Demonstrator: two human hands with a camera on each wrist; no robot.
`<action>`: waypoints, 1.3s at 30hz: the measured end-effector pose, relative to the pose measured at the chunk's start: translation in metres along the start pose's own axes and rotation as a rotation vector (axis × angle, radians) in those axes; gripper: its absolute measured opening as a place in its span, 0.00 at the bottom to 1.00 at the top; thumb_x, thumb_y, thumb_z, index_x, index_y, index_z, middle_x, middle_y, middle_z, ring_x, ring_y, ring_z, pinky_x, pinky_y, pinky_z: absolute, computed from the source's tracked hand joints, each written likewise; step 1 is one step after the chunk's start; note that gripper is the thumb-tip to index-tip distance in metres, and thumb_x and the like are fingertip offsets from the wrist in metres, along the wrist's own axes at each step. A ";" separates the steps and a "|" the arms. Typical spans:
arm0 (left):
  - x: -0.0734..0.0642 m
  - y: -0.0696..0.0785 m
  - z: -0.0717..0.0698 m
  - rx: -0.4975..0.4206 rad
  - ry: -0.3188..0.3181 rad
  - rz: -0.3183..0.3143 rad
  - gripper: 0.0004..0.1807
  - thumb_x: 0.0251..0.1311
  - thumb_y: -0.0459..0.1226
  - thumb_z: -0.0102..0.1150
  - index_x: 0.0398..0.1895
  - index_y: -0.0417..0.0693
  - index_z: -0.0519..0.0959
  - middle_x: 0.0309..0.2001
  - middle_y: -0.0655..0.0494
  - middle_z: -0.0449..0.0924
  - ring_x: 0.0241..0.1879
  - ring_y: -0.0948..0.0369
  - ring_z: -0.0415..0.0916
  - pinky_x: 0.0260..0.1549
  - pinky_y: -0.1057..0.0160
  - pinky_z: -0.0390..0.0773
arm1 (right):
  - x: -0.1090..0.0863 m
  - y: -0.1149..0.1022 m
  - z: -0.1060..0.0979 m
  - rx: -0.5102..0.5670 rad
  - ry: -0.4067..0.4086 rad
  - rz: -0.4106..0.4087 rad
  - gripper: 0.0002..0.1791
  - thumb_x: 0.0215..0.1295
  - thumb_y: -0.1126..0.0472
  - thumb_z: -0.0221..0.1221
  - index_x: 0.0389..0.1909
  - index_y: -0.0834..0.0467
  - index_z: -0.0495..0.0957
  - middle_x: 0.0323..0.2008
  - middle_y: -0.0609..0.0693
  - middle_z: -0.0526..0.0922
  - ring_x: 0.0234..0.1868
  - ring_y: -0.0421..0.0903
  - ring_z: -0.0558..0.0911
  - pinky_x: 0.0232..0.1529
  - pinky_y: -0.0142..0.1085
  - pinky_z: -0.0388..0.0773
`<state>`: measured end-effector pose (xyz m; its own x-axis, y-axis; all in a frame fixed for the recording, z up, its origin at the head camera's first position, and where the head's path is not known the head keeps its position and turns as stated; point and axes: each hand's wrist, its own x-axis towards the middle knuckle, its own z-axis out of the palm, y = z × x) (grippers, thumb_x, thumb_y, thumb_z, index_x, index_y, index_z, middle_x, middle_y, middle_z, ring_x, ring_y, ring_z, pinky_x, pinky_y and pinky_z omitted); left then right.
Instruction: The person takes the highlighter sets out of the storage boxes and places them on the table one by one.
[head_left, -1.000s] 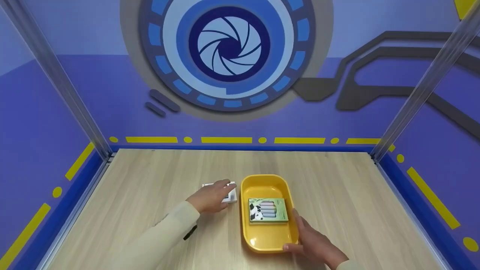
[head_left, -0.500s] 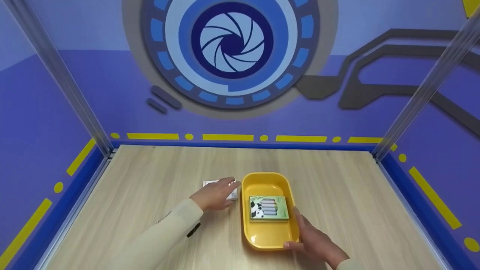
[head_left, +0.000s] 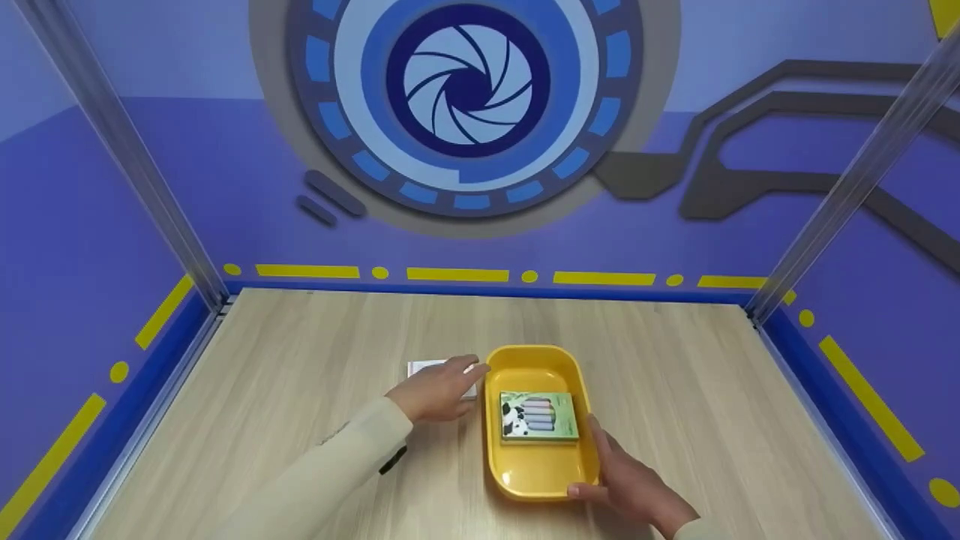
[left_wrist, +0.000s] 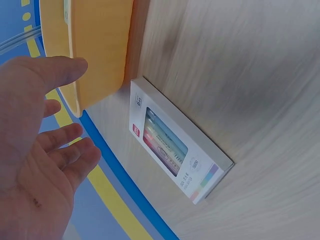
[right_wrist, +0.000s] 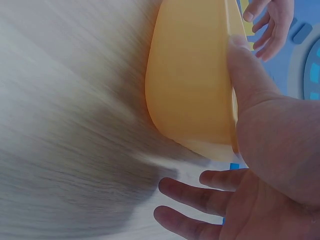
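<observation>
A yellow plastic tray [head_left: 536, 476] stands on the wooden table, and a green marker box [head_left: 540, 418] with pandas printed on it lies inside. My right hand [head_left: 630, 480] holds the tray's near right corner, its thumb [right_wrist: 250, 75] against the rim and side wall; several of its fingers reach out loosely beyond the corner. To the left of the tray lies a white box of highlighters [left_wrist: 167, 142] with a clear window. Over it hovers my left hand [head_left: 437, 390], fingers loosely spread and holding nothing, fingertips close to the tray's left rim. That hand partly hides the white box in the head view.
The pale wooden table [head_left: 300, 420] is enclosed by blue printed walls [head_left: 195, 172] at the back and sides. Metal posts [head_left: 840, 180] rise at both back corners. A dark strap [head_left: 392, 460] shows under the left sleeve [head_left: 337, 465].
My left hand has shifted a little to the right over the white box, toward the tray's rim. The right hand keeps its place on the tray. The head view has moved slightly.
</observation>
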<state>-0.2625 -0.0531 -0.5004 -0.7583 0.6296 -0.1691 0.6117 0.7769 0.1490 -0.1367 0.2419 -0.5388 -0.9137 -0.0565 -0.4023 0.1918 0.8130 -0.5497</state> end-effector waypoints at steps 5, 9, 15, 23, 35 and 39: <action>0.002 0.005 0.001 0.008 0.021 0.039 0.30 0.69 0.45 0.51 0.72 0.59 0.59 0.72 0.54 0.61 0.70 0.56 0.63 0.67 0.54 0.68 | 0.000 0.001 0.000 0.009 -0.007 0.013 0.72 0.38 0.30 0.68 0.77 0.53 0.36 0.76 0.58 0.51 0.71 0.58 0.63 0.70 0.59 0.59; 0.004 0.008 0.001 -0.023 0.019 0.049 0.28 0.70 0.41 0.49 0.72 0.59 0.59 0.72 0.55 0.61 0.70 0.58 0.62 0.68 0.54 0.66 | 0.000 0.001 -0.001 0.002 -0.010 0.013 0.71 0.39 0.30 0.68 0.77 0.53 0.37 0.76 0.58 0.51 0.71 0.58 0.64 0.69 0.60 0.59; 0.007 0.011 0.002 -0.027 0.037 0.084 0.27 0.69 0.40 0.49 0.71 0.58 0.61 0.69 0.56 0.65 0.69 0.59 0.64 0.68 0.55 0.66 | 0.000 0.001 -0.001 -0.007 -0.006 0.005 0.71 0.39 0.30 0.68 0.77 0.53 0.37 0.76 0.58 0.52 0.70 0.57 0.65 0.69 0.59 0.60; 0.008 0.014 0.005 -0.026 0.014 0.075 0.30 0.67 0.41 0.52 0.72 0.58 0.60 0.72 0.54 0.62 0.71 0.58 0.61 0.70 0.54 0.64 | 0.001 0.001 -0.001 -0.004 -0.006 0.002 0.71 0.40 0.31 0.68 0.77 0.53 0.37 0.76 0.58 0.52 0.70 0.57 0.64 0.69 0.59 0.59; 0.009 0.020 0.006 -0.027 0.010 0.069 0.31 0.66 0.44 0.55 0.72 0.62 0.60 0.71 0.57 0.63 0.70 0.58 0.62 0.68 0.53 0.66 | -0.001 0.001 -0.001 -0.022 0.007 -0.039 0.69 0.43 0.33 0.68 0.77 0.55 0.38 0.75 0.60 0.52 0.70 0.58 0.65 0.69 0.59 0.61; 0.009 0.022 0.006 -0.021 0.008 0.075 0.30 0.66 0.46 0.55 0.71 0.64 0.61 0.71 0.57 0.62 0.70 0.58 0.62 0.68 0.53 0.67 | -0.001 0.002 -0.001 -0.012 0.002 -0.035 0.68 0.44 0.33 0.68 0.77 0.55 0.37 0.76 0.60 0.52 0.71 0.58 0.64 0.69 0.59 0.59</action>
<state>-0.2547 -0.0299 -0.5049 -0.7121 0.6860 -0.1490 0.6624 0.7269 0.1811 -0.1358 0.2441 -0.5383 -0.9207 -0.0835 -0.3813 0.1554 0.8177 -0.5543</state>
